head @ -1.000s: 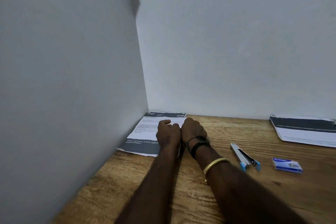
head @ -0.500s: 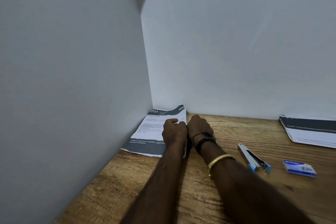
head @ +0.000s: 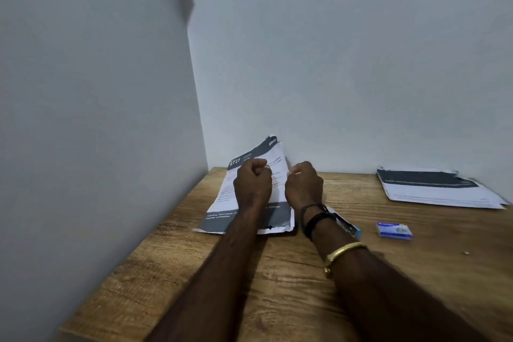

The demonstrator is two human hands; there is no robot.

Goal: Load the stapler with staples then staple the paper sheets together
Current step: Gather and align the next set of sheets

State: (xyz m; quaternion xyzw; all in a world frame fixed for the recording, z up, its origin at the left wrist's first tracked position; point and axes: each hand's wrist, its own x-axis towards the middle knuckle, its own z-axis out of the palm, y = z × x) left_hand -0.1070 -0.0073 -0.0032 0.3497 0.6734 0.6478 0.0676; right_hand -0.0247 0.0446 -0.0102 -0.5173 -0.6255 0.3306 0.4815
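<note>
Now left hand [head: 252, 186], right hand [head: 304, 186]: both grips pinch paper sheets [head: 223, 200]; one stapler [head: 347, 226], one staple box [head: 394, 230].

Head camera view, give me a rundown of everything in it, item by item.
paper sheets: one set, white with dark grey bands, table's left corner, far end raised
second paper stack: one, white with a dark band, flat at far right by the back wall
stapler: one, blue and silver, mostly hidden behind the right wrist
staple box: one, blue, right of the stapler, apart from it
table: one, brown wood
walls: two, pale grey, left and back
black band: one, right wrist
gold bangle: one, right forearm
left hand: grips the paper sheets
right hand: pinches their right edge
</note>
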